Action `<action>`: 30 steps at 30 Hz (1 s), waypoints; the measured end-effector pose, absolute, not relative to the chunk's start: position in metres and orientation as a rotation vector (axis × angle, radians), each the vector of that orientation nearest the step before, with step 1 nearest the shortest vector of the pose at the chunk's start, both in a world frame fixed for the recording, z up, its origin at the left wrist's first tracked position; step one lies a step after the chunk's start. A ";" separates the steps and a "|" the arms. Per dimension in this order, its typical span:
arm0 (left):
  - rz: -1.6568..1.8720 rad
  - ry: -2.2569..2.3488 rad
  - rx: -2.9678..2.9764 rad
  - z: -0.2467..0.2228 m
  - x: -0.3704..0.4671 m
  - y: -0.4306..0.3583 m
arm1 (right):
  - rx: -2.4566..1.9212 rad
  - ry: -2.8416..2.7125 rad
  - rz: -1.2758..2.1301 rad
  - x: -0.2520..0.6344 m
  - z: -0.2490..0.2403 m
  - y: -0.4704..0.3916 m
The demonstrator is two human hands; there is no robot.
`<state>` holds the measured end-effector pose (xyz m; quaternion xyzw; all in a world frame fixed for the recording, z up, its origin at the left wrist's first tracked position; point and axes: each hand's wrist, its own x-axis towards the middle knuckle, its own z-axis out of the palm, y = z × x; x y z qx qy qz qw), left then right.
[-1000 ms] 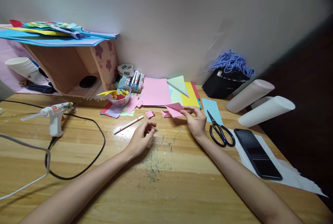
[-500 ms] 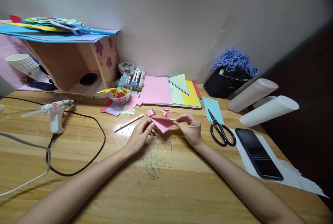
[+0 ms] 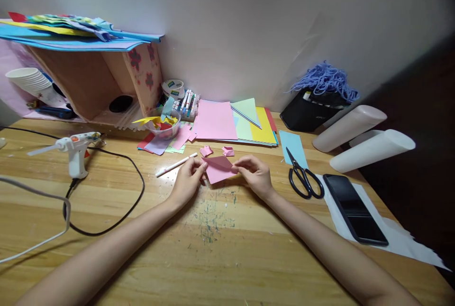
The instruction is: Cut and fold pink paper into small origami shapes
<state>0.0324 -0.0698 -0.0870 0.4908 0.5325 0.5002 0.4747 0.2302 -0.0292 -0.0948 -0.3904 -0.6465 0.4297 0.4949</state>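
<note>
A small pink paper (image 3: 218, 170) with a crease across it is held up over the table between my two hands. My left hand (image 3: 188, 179) pinches its left corner between thumb and fingers. At the right corner, the thumb and fingertips of my right hand (image 3: 255, 176) are closed on the paper. Just beyond it lie two small folded pink pieces, one on the left (image 3: 206, 151) and one on the right (image 3: 228, 152). A white marker (image 3: 176, 165) rests on the table beyond my left hand.
Black-handled scissors (image 3: 304, 179) overlap a light blue paper (image 3: 293, 148) on the right, near a phone (image 3: 355, 208). A glue gun (image 3: 77, 156) with a looping black cable stands left. Behind are coloured sheets (image 3: 216, 121) and a plastic bowl (image 3: 167, 130) of paper scraps.
The pink paper has gone from a folded triangle to a more opened-out shape with a crease showing. Both hands still hold it and have shifted slightly left.
</note>
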 end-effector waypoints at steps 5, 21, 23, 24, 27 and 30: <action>1.246 1.404 1.178 -0.085 0.032 -0.071 | -0.935 -1.601 1.082 0.230 -0.094 -0.030; 1.220 1.406 1.357 -0.083 0.029 -0.070 | -1.175 -1.560 0.430 0.241 -0.091 -0.010; 1.207 1.418 1.393 -0.083 0.029 -0.070 | -1.018 -1.771 0.471 0.239 -0.089 -0.018; 1.205 1.415 1.400 -0.083 0.029 -0.070 | -0.902 -1.913 0.561 0.237 -0.088 -0.023; 1.200 1.378 1.399 -0.082 0.029 -0.070 | -0.712 -2.234 0.806 0.231 -0.090 -0.038; 1.143 1.289 1.390 -0.079 0.032 -0.072 | -0.761 -2.249 0.891 0.226 -0.093 -0.045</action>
